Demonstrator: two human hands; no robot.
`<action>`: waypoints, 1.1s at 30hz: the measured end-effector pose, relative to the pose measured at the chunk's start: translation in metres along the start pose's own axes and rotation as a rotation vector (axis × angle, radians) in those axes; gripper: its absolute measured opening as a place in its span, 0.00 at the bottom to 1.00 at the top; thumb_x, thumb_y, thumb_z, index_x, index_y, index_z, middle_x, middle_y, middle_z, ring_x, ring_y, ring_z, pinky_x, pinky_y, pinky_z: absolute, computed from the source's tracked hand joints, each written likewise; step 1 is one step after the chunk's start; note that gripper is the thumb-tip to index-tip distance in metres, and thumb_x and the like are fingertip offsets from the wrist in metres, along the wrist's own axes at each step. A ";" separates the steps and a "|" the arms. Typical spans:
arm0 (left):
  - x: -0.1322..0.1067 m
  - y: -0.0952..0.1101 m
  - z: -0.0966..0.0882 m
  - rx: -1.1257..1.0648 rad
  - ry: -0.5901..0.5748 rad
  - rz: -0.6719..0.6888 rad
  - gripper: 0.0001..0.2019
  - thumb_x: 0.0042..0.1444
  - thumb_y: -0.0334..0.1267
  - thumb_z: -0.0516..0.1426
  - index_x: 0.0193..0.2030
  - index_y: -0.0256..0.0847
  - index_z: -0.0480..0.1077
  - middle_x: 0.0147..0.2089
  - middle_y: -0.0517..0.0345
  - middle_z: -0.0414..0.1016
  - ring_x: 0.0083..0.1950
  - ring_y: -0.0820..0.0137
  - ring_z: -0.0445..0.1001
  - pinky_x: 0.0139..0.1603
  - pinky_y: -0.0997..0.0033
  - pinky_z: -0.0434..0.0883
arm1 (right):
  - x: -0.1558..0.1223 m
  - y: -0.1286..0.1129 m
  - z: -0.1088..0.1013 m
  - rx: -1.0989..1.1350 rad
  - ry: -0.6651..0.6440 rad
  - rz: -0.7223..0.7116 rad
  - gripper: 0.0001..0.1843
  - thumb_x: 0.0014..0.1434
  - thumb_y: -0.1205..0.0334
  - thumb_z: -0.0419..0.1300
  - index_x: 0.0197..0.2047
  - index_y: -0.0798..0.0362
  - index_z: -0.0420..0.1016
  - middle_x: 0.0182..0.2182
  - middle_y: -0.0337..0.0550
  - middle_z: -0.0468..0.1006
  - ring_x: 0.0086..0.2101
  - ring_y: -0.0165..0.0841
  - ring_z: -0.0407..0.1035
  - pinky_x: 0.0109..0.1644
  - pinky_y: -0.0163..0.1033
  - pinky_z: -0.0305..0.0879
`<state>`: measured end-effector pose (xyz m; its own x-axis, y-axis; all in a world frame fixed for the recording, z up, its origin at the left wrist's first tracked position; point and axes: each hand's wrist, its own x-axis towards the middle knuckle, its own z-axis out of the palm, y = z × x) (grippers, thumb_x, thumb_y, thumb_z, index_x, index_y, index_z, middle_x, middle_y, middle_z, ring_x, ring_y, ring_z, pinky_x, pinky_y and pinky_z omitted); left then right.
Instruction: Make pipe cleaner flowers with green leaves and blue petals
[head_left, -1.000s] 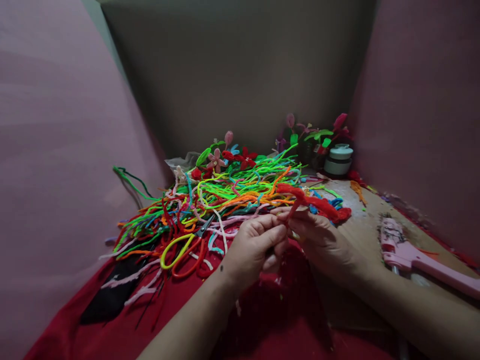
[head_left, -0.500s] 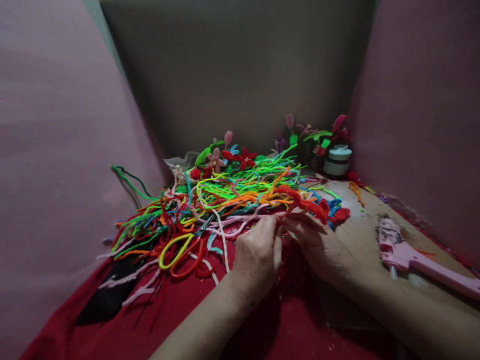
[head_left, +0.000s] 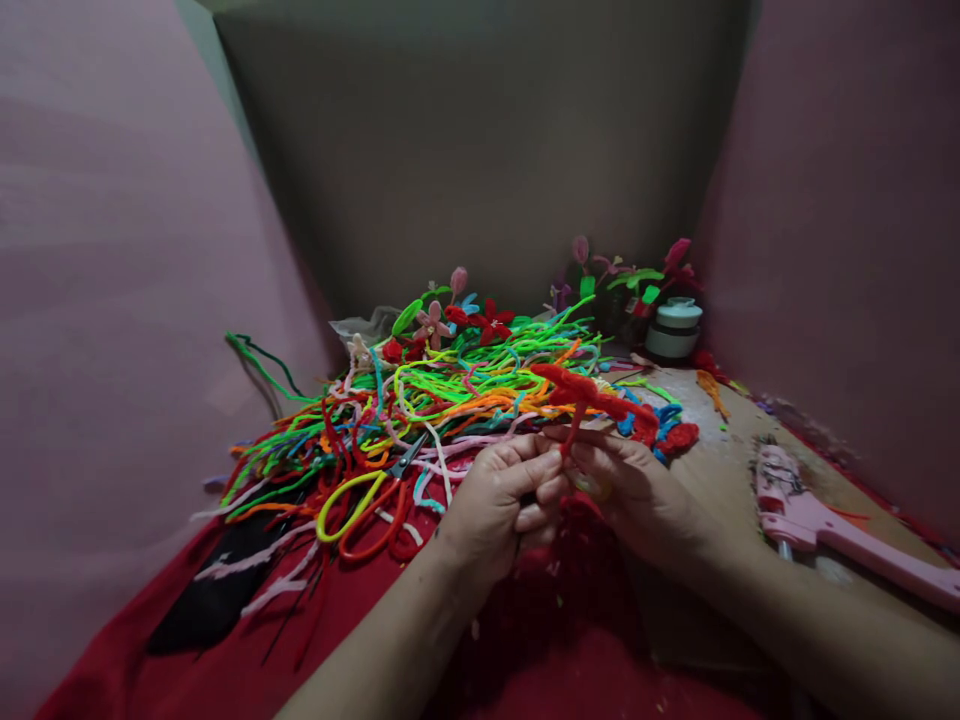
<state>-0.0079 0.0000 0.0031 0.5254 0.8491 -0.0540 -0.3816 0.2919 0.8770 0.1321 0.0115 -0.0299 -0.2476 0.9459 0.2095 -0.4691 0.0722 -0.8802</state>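
Between my hands stands a red pipe cleaner flower [head_left: 576,392], its petals spread above my fingertips and its thin stem running down into them. My left hand [head_left: 511,495] is closed, thumb and fingers pinching the lower stem. From the other side my right hand [head_left: 626,485] also pinches the stem, its fingertips partly hidden. A loose red petal piece [head_left: 679,438] and blue pipe cleaner loops [head_left: 661,418] lie just beyond my right hand. To the left of my left hand rest scissors [head_left: 360,508] with yellow and orange handles.
A heap of coloured pipe cleaners [head_left: 465,375] fills the middle, with finished flowers [head_left: 491,322] behind it. A pink glue gun [head_left: 806,515] lies at right. A lidded jar [head_left: 673,328] stands at the back right, and a black pouch [head_left: 210,590] lies at left.
The red flower has turned more upright, with its petals shifting left and its stem now showing above my fingers. My left hand has rolled so that its thumb and fingers show.
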 end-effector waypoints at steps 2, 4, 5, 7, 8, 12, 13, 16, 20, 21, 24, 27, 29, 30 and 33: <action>0.001 -0.001 -0.001 -0.014 -0.018 -0.011 0.06 0.53 0.38 0.55 0.34 0.38 0.63 0.20 0.70 0.55 0.13 0.86 0.41 0.12 0.84 0.46 | 0.000 0.000 0.000 0.088 -0.014 0.049 0.08 0.52 0.62 0.61 0.37 0.48 0.79 0.36 0.41 0.79 0.38 0.36 0.71 0.45 0.42 0.64; 0.001 -0.002 0.001 0.055 0.030 0.004 0.07 0.53 0.39 0.55 0.33 0.38 0.63 0.20 0.70 0.56 0.13 0.86 0.42 0.12 0.83 0.45 | 0.001 0.000 -0.001 0.133 -0.004 0.062 0.06 0.51 0.62 0.62 0.34 0.48 0.79 0.36 0.40 0.79 0.40 0.36 0.71 0.46 0.41 0.63; 0.001 -0.004 0.003 0.146 0.080 0.032 0.07 0.53 0.40 0.54 0.31 0.38 0.62 0.19 0.70 0.56 0.13 0.85 0.44 0.12 0.83 0.46 | 0.001 0.001 -0.002 0.138 0.008 0.061 0.06 0.50 0.62 0.62 0.33 0.48 0.79 0.35 0.40 0.79 0.40 0.36 0.71 0.46 0.41 0.63; 0.002 -0.010 0.005 0.444 0.209 0.171 0.09 0.55 0.40 0.52 0.29 0.38 0.62 0.19 0.68 0.58 0.14 0.83 0.52 0.14 0.82 0.51 | 0.001 0.003 -0.004 0.135 0.051 0.057 0.05 0.48 0.61 0.64 0.32 0.49 0.78 0.34 0.40 0.79 0.39 0.36 0.71 0.45 0.42 0.63; 0.002 -0.013 0.004 0.634 0.265 0.283 0.08 0.56 0.39 0.51 0.30 0.38 0.64 0.20 0.65 0.62 0.17 0.81 0.58 0.17 0.80 0.57 | 0.001 0.004 -0.004 0.132 0.082 0.048 0.05 0.47 0.60 0.64 0.31 0.49 0.78 0.33 0.40 0.79 0.38 0.36 0.71 0.45 0.42 0.63; 0.004 -0.027 -0.004 1.278 0.327 0.726 0.08 0.57 0.32 0.49 0.42 0.39 0.67 0.37 0.53 0.73 0.39 0.70 0.71 0.40 0.71 0.68 | -0.001 0.004 -0.003 0.115 0.147 0.011 0.05 0.47 0.60 0.65 0.30 0.49 0.78 0.32 0.39 0.79 0.37 0.36 0.70 0.46 0.44 0.63; 0.004 -0.029 -0.007 1.357 0.319 0.779 0.09 0.58 0.30 0.48 0.42 0.39 0.66 0.38 0.51 0.73 0.41 0.69 0.71 0.42 0.70 0.68 | -0.002 0.004 -0.002 0.108 0.145 0.003 0.05 0.47 0.60 0.65 0.31 0.48 0.78 0.32 0.38 0.79 0.38 0.37 0.70 0.47 0.44 0.62; 0.005 -0.030 -0.011 1.412 0.309 0.826 0.10 0.58 0.28 0.47 0.43 0.39 0.66 0.35 0.53 0.73 0.38 0.71 0.71 0.40 0.72 0.68 | -0.004 0.002 0.000 0.061 0.120 -0.026 0.05 0.48 0.61 0.65 0.32 0.47 0.78 0.33 0.38 0.79 0.40 0.37 0.69 0.49 0.45 0.61; 0.004 -0.026 -0.007 1.255 0.354 0.778 0.08 0.59 0.30 0.47 0.39 0.40 0.66 0.31 0.57 0.71 0.32 0.74 0.69 0.35 0.75 0.66 | -0.006 0.002 -0.002 -0.033 0.102 -0.067 0.07 0.50 0.63 0.63 0.35 0.45 0.79 0.37 0.38 0.78 0.43 0.37 0.68 0.52 0.47 0.60; 0.004 -0.026 -0.006 1.200 0.365 0.738 0.07 0.59 0.31 0.48 0.38 0.40 0.66 0.30 0.59 0.70 0.30 0.75 0.68 0.33 0.76 0.65 | -0.006 0.003 -0.002 -0.046 0.107 -0.078 0.08 0.51 0.63 0.63 0.36 0.44 0.79 0.37 0.38 0.78 0.43 0.37 0.68 0.53 0.47 0.59; 0.002 -0.024 -0.002 1.054 0.378 0.596 0.07 0.59 0.36 0.48 0.35 0.41 0.66 0.25 0.62 0.65 0.25 0.77 0.63 0.26 0.78 0.61 | -0.005 0.004 -0.004 -0.067 0.117 -0.088 0.09 0.51 0.62 0.63 0.38 0.42 0.78 0.38 0.37 0.78 0.43 0.35 0.68 0.53 0.46 0.59; 0.002 -0.023 0.000 0.918 0.376 0.470 0.07 0.58 0.39 0.50 0.33 0.41 0.66 0.22 0.65 0.61 0.20 0.79 0.57 0.21 0.79 0.57 | -0.005 0.003 -0.003 -0.044 0.115 -0.051 0.08 0.51 0.61 0.63 0.37 0.43 0.78 0.37 0.37 0.78 0.41 0.34 0.69 0.49 0.42 0.62; 0.002 -0.021 0.002 0.807 0.366 0.385 0.07 0.57 0.39 0.51 0.31 0.40 0.65 0.20 0.67 0.59 0.18 0.80 0.54 0.19 0.80 0.54 | -0.004 0.002 -0.003 -0.003 0.114 -0.020 0.07 0.50 0.62 0.64 0.35 0.45 0.79 0.35 0.38 0.78 0.40 0.34 0.69 0.47 0.41 0.63; 0.002 -0.019 0.003 0.741 0.356 0.340 0.07 0.56 0.39 0.52 0.30 0.40 0.65 0.20 0.67 0.58 0.17 0.81 0.53 0.18 0.80 0.53 | -0.004 0.002 -0.003 0.019 0.111 -0.007 0.07 0.49 0.62 0.64 0.35 0.47 0.79 0.34 0.39 0.78 0.39 0.34 0.69 0.47 0.41 0.63; 0.000 -0.013 0.008 0.509 0.313 0.199 0.08 0.54 0.39 0.53 0.28 0.39 0.63 0.19 0.68 0.59 0.15 0.83 0.52 0.15 0.82 0.51 | -0.003 0.003 -0.003 0.090 0.062 0.051 0.08 0.50 0.63 0.63 0.37 0.48 0.78 0.35 0.40 0.78 0.38 0.33 0.70 0.46 0.41 0.62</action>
<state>0.0031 -0.0067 -0.0043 0.2050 0.9767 0.0642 0.0012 -0.0658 0.9978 0.1345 0.0101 -0.0343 -0.2220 0.9655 0.1360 -0.5316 -0.0029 -0.8470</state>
